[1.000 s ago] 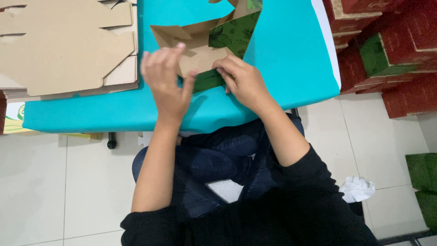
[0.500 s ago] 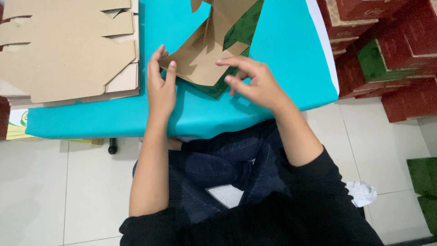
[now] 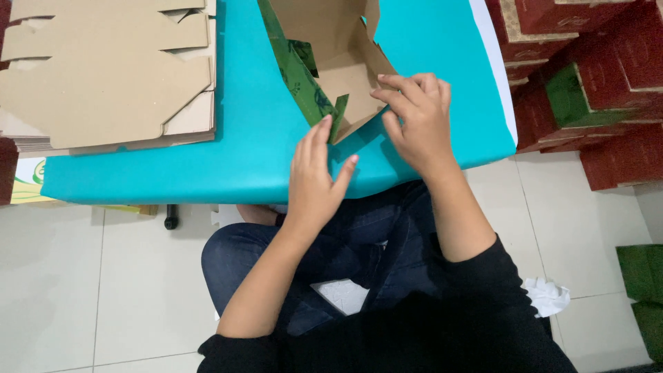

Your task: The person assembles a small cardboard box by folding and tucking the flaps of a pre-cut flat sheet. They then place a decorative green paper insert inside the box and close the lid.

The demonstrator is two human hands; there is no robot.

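Observation:
A half-folded cardboard box (image 3: 324, 62), brown inside and green printed outside, lies on the turquoise table (image 3: 255, 152). My left hand (image 3: 314, 176) rests near the table's front edge, its fingertips touching the box's green corner flap (image 3: 337, 117). My right hand (image 3: 418, 117) pinches the brown side flap of the box at its right edge. Both arms wear black sleeves.
A stack of flat brown cardboard blanks (image 3: 103, 76) sits on the table's left part. Red and green assembled boxes (image 3: 587, 83) are piled at the right beside the table. A crumpled white paper (image 3: 545, 295) lies on the tiled floor. More green boxes (image 3: 642, 290) stand at lower right.
The box has been turned and opened up, its green side now facing left. Both hands shifted right and lower on the box; my left hand dropped toward the table edge.

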